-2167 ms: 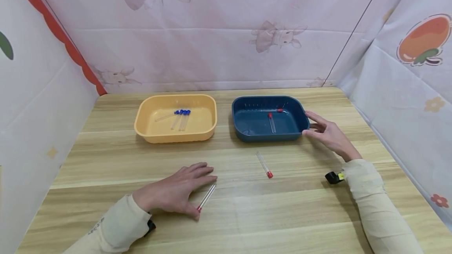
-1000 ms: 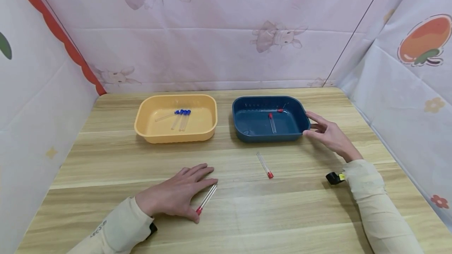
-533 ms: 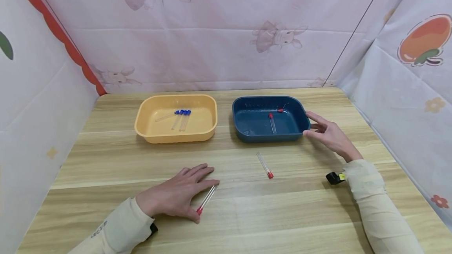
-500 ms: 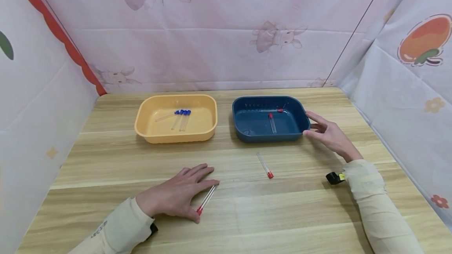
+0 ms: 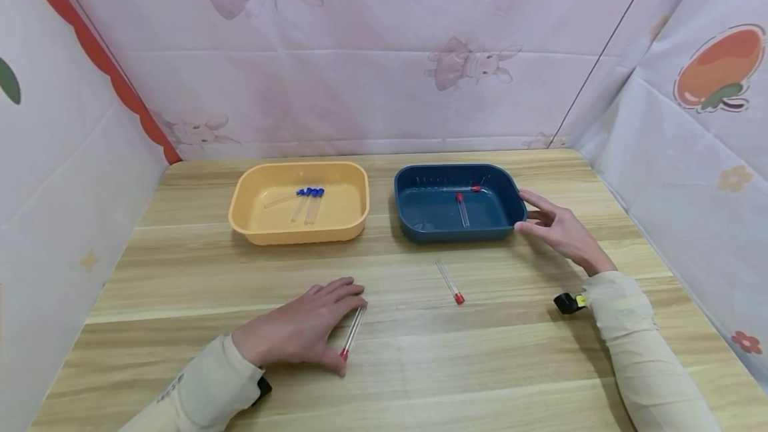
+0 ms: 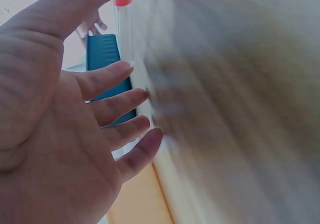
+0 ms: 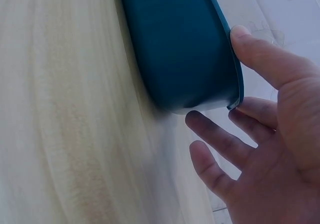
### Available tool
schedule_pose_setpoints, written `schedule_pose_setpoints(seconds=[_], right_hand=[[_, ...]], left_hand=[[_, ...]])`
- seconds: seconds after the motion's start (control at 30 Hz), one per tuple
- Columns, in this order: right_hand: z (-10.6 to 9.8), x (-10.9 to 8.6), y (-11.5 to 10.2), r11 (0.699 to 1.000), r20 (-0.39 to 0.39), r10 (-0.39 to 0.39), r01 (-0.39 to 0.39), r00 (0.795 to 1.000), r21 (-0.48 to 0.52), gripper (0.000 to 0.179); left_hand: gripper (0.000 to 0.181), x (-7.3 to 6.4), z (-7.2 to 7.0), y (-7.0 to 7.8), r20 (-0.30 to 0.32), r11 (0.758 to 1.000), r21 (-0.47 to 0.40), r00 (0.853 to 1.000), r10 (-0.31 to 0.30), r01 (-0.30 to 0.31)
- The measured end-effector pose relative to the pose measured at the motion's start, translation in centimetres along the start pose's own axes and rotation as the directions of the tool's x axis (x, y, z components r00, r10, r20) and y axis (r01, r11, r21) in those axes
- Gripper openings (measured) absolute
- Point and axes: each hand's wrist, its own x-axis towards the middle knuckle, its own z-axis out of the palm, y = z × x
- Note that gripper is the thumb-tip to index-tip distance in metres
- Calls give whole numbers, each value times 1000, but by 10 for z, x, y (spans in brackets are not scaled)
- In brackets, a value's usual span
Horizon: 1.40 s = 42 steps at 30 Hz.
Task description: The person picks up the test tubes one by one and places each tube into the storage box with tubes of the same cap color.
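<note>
Head view: at lower centre my left hand (image 5: pixel 300 331) pinches the red-capped tube (image 5: pixel 353 334) end to end, likely for control, while my right hand (image 5: pixel 561 232) grips the blue bin (image 5: pixel 456 235), probably steadying it.

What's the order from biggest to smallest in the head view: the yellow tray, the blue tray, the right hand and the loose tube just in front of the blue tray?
1. Yellow tray and blue tray: too alike to rank
2. Right hand
3. Loose tube, clearly smallest
</note>
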Motion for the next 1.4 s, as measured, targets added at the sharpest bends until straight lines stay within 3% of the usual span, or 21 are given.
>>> schedule_pose_setpoints(seconds=[0.33, 0.73, 0.97, 1.1, 1.33, 1.4], right_hand=[[2, -2, 0, 1000, -14, -2, 2, 1000, 1, 70], [2, 0, 2, 1000, -24, 9, -9, 1000, 6, 69], [2, -1, 2, 1000, -25, 12, -12, 1000, 6, 68], [3, -1, 3, 1000, -28, 12, -11, 1000, 23, 68], [4, 0, 3, 999, -32, -5, 7, 999, 35, 70], [3, -2, -6, 999, -27, -8, 10, 1000, 52, 69]], left_hand=[[99, 23, -24, 10, -62, 1000, -5, 998, -26, 26], [101, 52, -45, 15, -182, 999, -19, 983, 26, -30], [103, 71, -55, 19, -198, 999, -50, 980, -29, 20], [107, 81, -60, 21, -224, 999, -49, 974, -27, 16], [108, 100, -67, 22, -228, 992, -122, 971, -64, 37], [107, 106, -69, 22, -241, 989, -143, 967, -78, 44]])
